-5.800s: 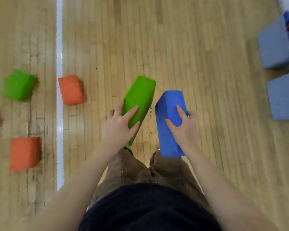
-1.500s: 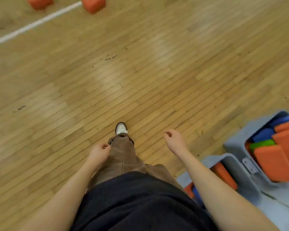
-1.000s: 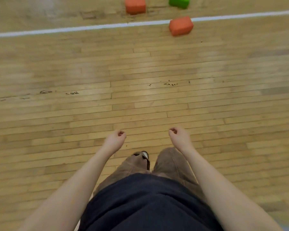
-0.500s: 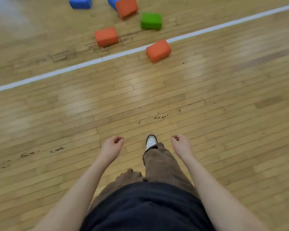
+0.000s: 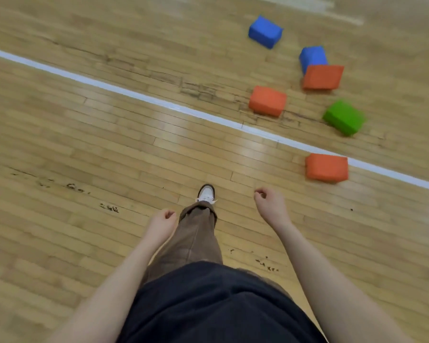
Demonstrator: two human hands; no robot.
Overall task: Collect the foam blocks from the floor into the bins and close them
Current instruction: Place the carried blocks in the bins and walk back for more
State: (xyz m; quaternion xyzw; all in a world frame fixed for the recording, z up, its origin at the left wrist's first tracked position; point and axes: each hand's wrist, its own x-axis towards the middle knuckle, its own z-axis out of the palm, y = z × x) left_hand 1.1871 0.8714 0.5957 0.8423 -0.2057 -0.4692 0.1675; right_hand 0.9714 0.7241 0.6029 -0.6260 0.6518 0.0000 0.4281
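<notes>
A wood floor (image 5: pixel 89 149) fills the frame, crossed by a white line (image 5: pixel 134 94) running from upper left to lower right. Scuff marks are seen on the boards near the person.

The person's torso, in a dark top (image 5: pixel 216 305), takes up the bottom centre. One leg in brown trousers (image 5: pixel 196 236) is stretched fwd, ending in a white shoe (image 5: pixel 206 193) w/ a dark toe.

Both forearms are held out in front, bare, angled slightly inward. The left hand (image 5: pixel 162 222) is kept low beside the trouser leg, fingers curled loosely inward, nothing held. The right hand (image 5: pixel 270 204) is raised a bit further fwd, wrist bent, fingers likewise curled in a loose half-fist, nothing held (thumb and forefinger nearly touching).

Six foam blocks are seen on the floor, all ahead and to the right, well apart from both hands. The nearest orange block (image 5: pixel 327 167) lies touching the white line, nearest the right hand. Beyond the line: a second orange block (image 5: pixel 267 100); a green block (image 5: pixel 344 117), blurred; a third orange block (image 5: pixel 323 76), tilted and leaning against a blue block (image 5: pixel 312 56); and a further blue block (image 5: pixel 265 32), farthest off. No bin is in view.
</notes>
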